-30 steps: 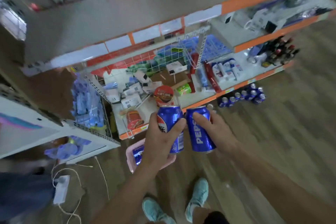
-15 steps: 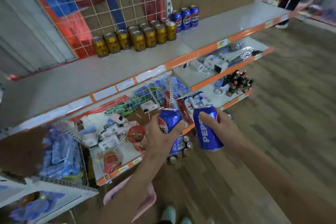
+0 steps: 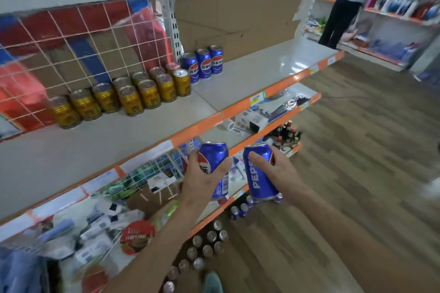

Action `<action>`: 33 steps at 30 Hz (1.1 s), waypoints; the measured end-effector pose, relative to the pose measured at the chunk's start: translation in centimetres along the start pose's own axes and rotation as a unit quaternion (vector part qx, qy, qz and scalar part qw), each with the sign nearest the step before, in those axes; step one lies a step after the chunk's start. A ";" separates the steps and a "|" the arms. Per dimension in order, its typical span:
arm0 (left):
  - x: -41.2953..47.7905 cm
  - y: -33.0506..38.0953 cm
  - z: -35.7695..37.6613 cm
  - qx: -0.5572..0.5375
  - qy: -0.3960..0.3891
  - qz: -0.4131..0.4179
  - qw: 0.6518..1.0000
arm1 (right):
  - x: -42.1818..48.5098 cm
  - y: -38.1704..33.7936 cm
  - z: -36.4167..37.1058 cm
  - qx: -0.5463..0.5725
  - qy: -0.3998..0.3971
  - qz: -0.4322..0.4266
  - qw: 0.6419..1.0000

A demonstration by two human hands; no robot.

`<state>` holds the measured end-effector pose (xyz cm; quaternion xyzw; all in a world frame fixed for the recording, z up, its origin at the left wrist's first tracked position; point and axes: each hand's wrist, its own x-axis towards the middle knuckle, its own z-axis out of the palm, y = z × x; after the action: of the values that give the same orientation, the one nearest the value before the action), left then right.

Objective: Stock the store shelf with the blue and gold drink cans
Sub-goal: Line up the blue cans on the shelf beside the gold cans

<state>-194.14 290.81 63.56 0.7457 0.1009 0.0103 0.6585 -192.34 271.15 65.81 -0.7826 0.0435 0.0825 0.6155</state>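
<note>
Cans (image 3: 258, 181) higher, both grips (image 3: 202, 183) seemingly snug.

Lower-shelf goods (image 3: 102, 223) blurred; floor cans (image 3: 211, 235), perhaps gold, show only tops.

Shiny cans, dull shelf.
The blue cans (image 3: 259, 173) I grip are smooth, glossy metal, and the gold cans (image 3: 133, 100) along the back edge of the shelf (image 3: 250, 74) gleam likewise. Its top is matt grey, its front edge glossy orange. The floor (image 3: 357, 150) looks like wood plank.
</note>
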 end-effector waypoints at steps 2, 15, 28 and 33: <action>3.0 0.5 0.8 0.003 -0.011 0.005 1.000 | 2.8 -0.4 -0.5 0.001 0.001 0.000 1.000; 17.6 3.4 6.2 -0.015 0.059 0.015 0.998 | 20.0 -2.4 -5.0 -0.002 -0.035 -0.026 0.999; 30.8 4.8 18.1 -0.029 0.230 -0.007 0.973 | 40.3 -4.5 -14.3 0.019 -0.150 -0.073 0.986; 34.8 4.9 20.5 -0.030 0.244 -0.007 0.969 | 45.6 -3.9 -14.7 0.030 -0.189 -0.072 0.979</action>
<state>-156.37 275.89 61.62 0.6999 0.2633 0.1902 0.6361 -145.76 259.37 64.58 -0.7352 -0.1276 0.1832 0.6400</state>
